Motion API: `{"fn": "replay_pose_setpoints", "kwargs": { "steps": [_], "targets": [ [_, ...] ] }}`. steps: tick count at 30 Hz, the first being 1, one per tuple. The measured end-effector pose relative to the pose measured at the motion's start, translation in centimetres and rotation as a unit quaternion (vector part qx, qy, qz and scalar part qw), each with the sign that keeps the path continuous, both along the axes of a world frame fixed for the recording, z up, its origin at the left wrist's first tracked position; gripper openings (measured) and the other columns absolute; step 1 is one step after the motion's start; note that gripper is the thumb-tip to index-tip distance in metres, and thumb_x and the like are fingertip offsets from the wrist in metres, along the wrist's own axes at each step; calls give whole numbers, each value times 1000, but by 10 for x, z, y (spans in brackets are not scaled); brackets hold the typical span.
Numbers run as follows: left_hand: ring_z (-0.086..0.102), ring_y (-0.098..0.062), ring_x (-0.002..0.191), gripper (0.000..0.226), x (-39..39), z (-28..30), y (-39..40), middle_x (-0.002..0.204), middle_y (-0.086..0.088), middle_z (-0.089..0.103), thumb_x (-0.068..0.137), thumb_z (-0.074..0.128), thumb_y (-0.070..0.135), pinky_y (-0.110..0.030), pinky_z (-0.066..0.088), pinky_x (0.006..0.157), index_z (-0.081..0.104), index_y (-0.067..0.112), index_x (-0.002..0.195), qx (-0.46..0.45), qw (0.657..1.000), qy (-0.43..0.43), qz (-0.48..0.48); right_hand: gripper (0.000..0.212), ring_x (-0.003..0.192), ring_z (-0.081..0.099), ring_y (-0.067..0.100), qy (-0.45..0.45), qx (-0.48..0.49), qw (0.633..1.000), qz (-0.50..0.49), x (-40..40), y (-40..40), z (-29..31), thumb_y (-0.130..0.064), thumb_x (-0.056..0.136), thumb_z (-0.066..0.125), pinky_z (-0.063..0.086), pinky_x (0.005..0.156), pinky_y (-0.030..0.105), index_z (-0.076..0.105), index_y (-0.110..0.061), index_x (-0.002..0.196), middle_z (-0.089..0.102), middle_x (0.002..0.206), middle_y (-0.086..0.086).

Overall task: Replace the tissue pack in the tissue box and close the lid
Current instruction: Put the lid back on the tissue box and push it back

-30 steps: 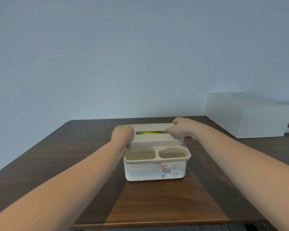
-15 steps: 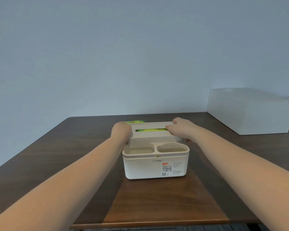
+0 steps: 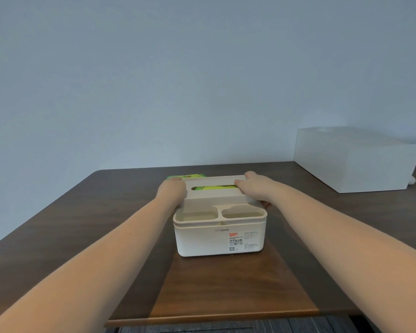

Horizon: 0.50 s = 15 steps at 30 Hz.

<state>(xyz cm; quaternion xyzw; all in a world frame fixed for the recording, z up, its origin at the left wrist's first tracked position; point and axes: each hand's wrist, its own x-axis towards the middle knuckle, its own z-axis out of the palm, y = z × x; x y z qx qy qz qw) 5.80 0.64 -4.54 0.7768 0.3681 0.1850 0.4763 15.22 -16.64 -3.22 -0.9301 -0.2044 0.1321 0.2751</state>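
Note:
A cream tissue box (image 3: 216,239) with two front compartments stands in the middle of the dark wooden table (image 3: 82,227). Its lid (image 3: 214,195) lies almost flat on the box, and a green tissue pack (image 3: 214,187) shows through the lid's slot. My left hand (image 3: 172,191) grips the lid's left end and my right hand (image 3: 255,188) grips its right end. Another green pack (image 3: 186,176) lies on the table just behind the box, mostly hidden by it.
A large white box (image 3: 353,159) sits at the table's back right corner. A plain wall rises behind the table. The table's front edge (image 3: 202,320) is close to me, with dark floor below it.
The lid has come down from a raised, tilted position to nearly flat on the box, with both hands still on its ends. The view has shifted slightly.

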Motion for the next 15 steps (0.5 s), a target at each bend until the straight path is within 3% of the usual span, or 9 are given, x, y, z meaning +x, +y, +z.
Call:
{"fn": "replay_pose_setpoints", "kwargs": {
  "steps": [2,4,6,9,11,13,15],
  "targets": [
    [57,-35,117,41,-11,-3,-4,134,-22,56,98,36,16,-37,48,96,53,1,132,-3,1000,15,2,60,91,63,30,-18,11,1000,-6,-5,-4,-2,-45,98,29,50,65,32,24,-13,149,55,124,16],
    [58,-32,118,49,-26,-9,-8,128,-15,60,98,34,40,-41,45,104,53,10,132,-48,998,-13,-39,62,105,59,31,-31,25,999,-7,-11,-10,-7,-47,98,27,50,71,33,27,-11,149,52,135,15],
    [62,-26,114,52,-40,-17,-6,126,-6,64,93,41,53,-41,46,105,56,17,128,-95,990,-44,-92,62,101,58,28,-12,59,998,-3,-19,-18,-11,-52,97,27,49,62,30,30,-13,146,54,130,11],
    [67,-22,111,47,-63,-20,-7,117,-1,71,89,54,54,-35,50,100,64,19,119,-159,975,-65,-143,55,81,59,21,27,96,995,17,-29,-34,-12,-58,95,30,47,60,28,44,-19,132,60,109,2],
    [66,-19,114,46,-73,-21,-3,118,1,72,84,60,54,-37,48,104,66,21,116,-133,973,-51,-179,44,71,56,18,69,98,992,40,-35,-48,-11,-56,94,38,46,61,27,51,-22,120,60,96,0],
    [65,-18,114,42,-81,-23,-3,118,2,72,80,62,49,-43,45,108,68,25,114,-101,975,-25,-194,39,73,60,20,102,76,989,70,-35,-62,-13,-50,93,46,46,62,27,54,-21,118,61,94,2],
    [66,-19,102,34,-84,-25,-8,111,-1,72,86,58,40,-44,47,106,68,21,112,-103,979,-27,-175,36,75,63,22,121,63,988,77,-35,-70,-16,-48,93,50,47,63,27,57,-22,117,63,94,3]
  ]
}}
